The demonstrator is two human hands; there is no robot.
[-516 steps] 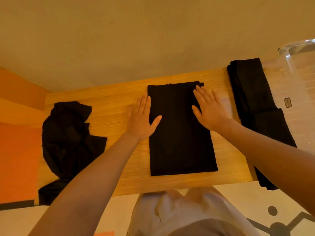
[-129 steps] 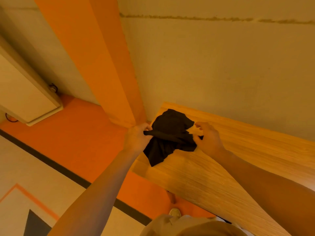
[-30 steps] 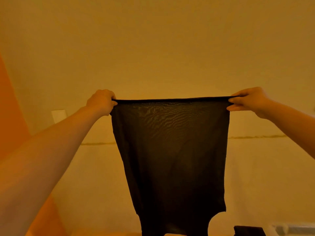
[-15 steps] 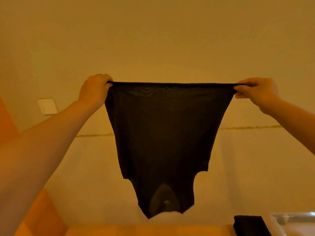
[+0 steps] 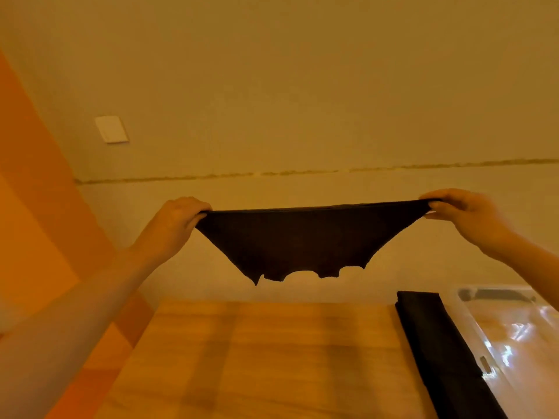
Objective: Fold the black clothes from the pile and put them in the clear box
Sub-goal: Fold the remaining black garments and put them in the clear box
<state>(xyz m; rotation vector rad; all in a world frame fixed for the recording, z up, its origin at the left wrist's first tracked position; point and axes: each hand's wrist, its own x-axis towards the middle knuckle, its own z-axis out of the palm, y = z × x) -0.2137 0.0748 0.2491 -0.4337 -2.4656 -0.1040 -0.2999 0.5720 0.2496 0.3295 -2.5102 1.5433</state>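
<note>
The left hand (image 5: 172, 225) and right hand (image 5: 462, 216) are pinching the top corners of the black shirt (image 5: 302, 240), holding it lower now, above the table (image 5: 257, 358). It is coming down to be folded, near the clear box (image 5: 514, 331).
</note>
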